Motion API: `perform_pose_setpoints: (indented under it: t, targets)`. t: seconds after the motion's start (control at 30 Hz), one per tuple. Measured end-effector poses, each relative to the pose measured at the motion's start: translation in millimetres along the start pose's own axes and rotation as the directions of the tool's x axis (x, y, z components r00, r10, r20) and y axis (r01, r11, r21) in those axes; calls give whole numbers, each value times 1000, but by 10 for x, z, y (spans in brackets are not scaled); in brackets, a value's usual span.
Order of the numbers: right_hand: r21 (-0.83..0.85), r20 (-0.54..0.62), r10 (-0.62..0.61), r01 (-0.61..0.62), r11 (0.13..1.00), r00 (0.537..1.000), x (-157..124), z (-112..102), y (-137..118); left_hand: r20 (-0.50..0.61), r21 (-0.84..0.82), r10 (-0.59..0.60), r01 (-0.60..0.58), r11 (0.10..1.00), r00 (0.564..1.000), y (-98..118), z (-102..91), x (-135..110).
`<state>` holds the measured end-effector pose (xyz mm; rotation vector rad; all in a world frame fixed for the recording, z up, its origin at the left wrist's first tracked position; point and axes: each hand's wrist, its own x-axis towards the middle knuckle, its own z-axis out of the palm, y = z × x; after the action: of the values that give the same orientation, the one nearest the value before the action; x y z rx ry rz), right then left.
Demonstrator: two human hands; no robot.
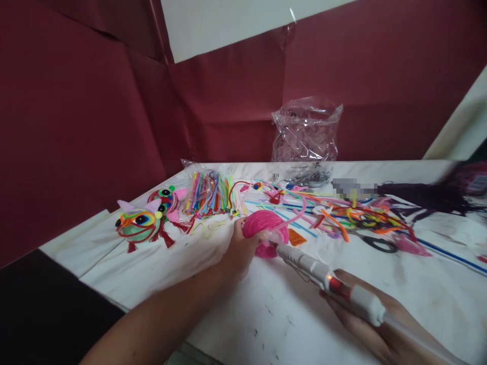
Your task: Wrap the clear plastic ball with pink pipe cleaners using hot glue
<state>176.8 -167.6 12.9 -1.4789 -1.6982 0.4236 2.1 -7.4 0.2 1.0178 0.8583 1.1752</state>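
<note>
In my left hand (243,248) is a round ball wound with pink pipe cleaner (262,223), held just above the table. A loose pink end sticks up from it to the right. My right hand (357,314) is wrapped round a white hot glue gun (308,266) with a lit orange light and a glue stick out of its back. The nozzle meets the ball's right front side beside my left thumb; whether it touches is too blurred to tell. An orange felt piece (297,237) lies just behind the nozzle.
Two decorated animal figures (139,223) with tassels stand at the left. Bundled coloured pipe cleaners (213,195) lie behind the ball. More loose pipe cleaners (335,218) and black-handled scissors (380,244) lie to the right. Dark purple tassels (422,197) and a clear plastic bag (306,132) are farther back.
</note>
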Motion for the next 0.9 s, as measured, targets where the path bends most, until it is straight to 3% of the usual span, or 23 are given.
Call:
perform_pose_setpoints:
  t: [0.9]
  targets:
    - [-7, 66, -16, 16, 1000, 998, -7, 5, 102, 1, 6, 5, -5, 1000, 1000, -34, -4, 9]
